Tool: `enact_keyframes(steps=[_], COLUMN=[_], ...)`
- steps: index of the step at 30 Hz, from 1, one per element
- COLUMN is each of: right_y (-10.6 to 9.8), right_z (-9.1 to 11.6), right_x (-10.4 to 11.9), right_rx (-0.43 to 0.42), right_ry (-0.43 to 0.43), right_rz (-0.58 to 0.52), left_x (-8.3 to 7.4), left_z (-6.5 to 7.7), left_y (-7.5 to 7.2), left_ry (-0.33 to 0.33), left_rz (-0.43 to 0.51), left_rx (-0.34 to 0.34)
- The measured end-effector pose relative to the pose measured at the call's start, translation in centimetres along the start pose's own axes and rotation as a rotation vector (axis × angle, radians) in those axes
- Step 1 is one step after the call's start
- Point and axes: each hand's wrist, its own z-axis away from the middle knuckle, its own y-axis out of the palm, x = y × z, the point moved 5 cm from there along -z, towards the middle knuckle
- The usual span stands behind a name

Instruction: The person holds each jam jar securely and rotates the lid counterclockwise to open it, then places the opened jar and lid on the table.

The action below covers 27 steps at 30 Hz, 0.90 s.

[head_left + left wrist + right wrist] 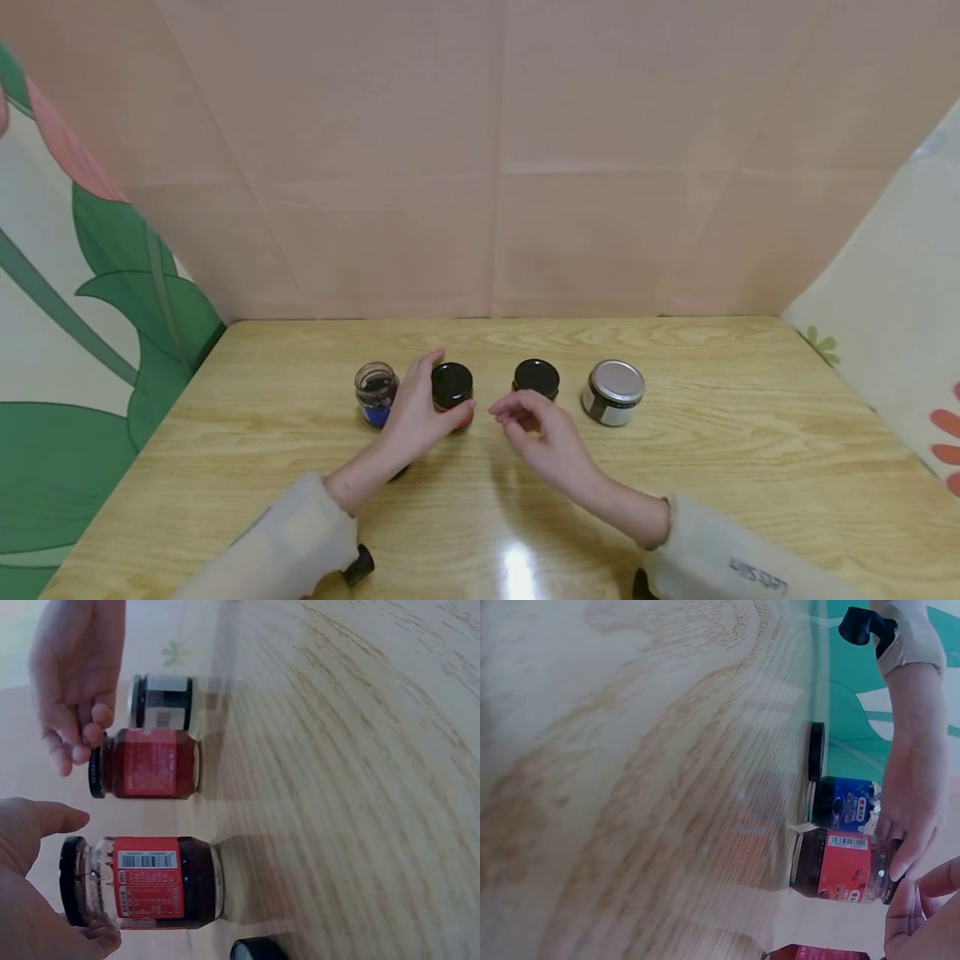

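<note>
In the head view, my left hand (414,417) spreads its thumb and fingers around the top of a black-lidded jar (452,383). The left wrist view shows this jar (150,883) standing upright, with a red barcode label and dark contents; a small gap shows between the thumb and its lid (73,881). Just to the right, my right hand (546,437) hovers with loosely bent fingers and holds nothing. It partly covers a second black-lidded jar (536,377), whose red label (150,761) shows in the left wrist view.
A lidless glass jar with a blue label (376,396) stands left of the left hand. Near it, a black lid (817,751) lies on the table. To the right is a silver-lidded jar (615,392). The wooden table (712,467) meets a pinkish backdrop (495,208) behind.
</note>
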Motion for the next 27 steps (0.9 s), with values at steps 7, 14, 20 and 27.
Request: enact_keyframes(steps=[7, 14, 20, 27], right_y=[-0.3, -0.5, -0.7, -0.8], right_z=[0.1, 0.2, 0.1, 0.1], right_x=[-0.3, -0.5, -0.5, -0.5], right_rx=[-0.006, 0.015, 0.010, 0.010], right_ry=[0.004, 0.039, 0.042, 0.059], right_rz=[-0.001, 0.003, -0.002, -0.016], left_x=[0.9, 1.6, 2.2, 3.3], left_z=[-0.1, -0.1, -0.2, 0.0], left_y=[0.8, 0.9, 1.1, 1.9], left_ry=[-0.041, -0.124, -0.164, -0.156], left_rz=[0.026, 0.085, 0.117, 0.061], left_rx=[-0.004, -0.010, -0.013, -0.017])
